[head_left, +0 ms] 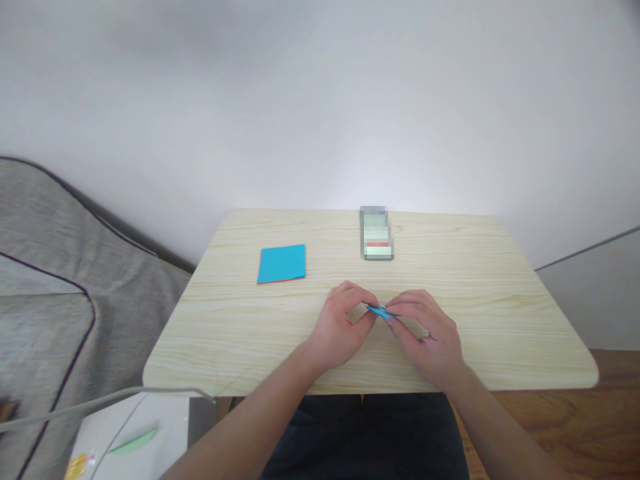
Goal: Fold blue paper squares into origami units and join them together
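Note:
A small folded piece of blue paper (383, 312) is held just above the near middle part of the table. My left hand (346, 322) pinches its left end between thumb and index finger. On the other side, my right hand (429, 333) grips the right end, fingers on top and thumb below, covering part of it. Farther left on the table lies a stack of square paper (282, 264), blue on top with a thin orange-red edge showing underneath. Neither hand touches that stack.
A phone (377, 233) lies at the table's back edge, its screen blurred. The pale wooden table (500, 320) meets a white wall. At the left are a grey sofa (115, 293), a pale cable (125, 393) and a white surface (167, 427) below table height.

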Demonstrator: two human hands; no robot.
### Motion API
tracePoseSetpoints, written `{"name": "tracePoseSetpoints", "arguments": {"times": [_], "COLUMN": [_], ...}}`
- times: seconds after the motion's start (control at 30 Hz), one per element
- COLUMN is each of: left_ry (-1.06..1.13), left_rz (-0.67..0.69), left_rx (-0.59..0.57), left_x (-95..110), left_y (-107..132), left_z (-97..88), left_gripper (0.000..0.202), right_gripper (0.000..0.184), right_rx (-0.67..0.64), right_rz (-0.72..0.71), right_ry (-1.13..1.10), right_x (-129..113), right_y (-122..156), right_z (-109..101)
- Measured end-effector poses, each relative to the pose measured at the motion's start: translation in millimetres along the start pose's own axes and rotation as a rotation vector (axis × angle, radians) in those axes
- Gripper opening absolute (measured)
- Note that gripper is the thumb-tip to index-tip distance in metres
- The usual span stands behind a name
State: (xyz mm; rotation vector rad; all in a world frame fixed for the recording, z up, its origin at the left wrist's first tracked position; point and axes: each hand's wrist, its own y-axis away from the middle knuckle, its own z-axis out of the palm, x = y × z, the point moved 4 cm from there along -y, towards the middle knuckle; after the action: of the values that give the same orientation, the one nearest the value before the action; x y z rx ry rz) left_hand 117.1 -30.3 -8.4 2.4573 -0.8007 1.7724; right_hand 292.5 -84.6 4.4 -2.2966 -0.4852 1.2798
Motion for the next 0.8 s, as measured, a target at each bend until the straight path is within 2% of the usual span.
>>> {"name": "tracePoseSetpoints", "arguments": {"times": [0.17, 0.37, 0.5, 0.7, 0.8], "left_ry": [0.081, 0.114, -0.035, -0.253, -0.291], "left_rz": [-0.036, -0.049, 0.003, 0.031, 0.062], "left_rx": [-0.005, -0.006, -0.004, -0.026, -0.055], "left_x": [1.6, 3.4, 6.1, 7.2, 8.9], "left_y": [-1.2, -4.0, -7.6, -10.5, -9.4], "left_z": [1.6, 2.8, 4.4, 6.8, 5.7], "left_gripper": [0.016, 0.011, 0.019, 0.005, 0.008], "right_gripper": [0.026, 0.024, 0.024, 0.021, 0.018], "right_rx": [0.004, 0.007, -0.009, -0.011, -0.002], "right_rz": [0.104, 0.081, 0.043, 0.099, 0.102], "right_ry": [-0.007, -0.025, -0.019, 0.052, 0.081], "right_x": [5.4, 2.5, 1.4, 7.6, 8.8], "right_y": [3.2, 2.7, 1.4, 2.2, 0.3], "right_z": [0.4, 1.0, 2.0, 2.1, -0.2]}}
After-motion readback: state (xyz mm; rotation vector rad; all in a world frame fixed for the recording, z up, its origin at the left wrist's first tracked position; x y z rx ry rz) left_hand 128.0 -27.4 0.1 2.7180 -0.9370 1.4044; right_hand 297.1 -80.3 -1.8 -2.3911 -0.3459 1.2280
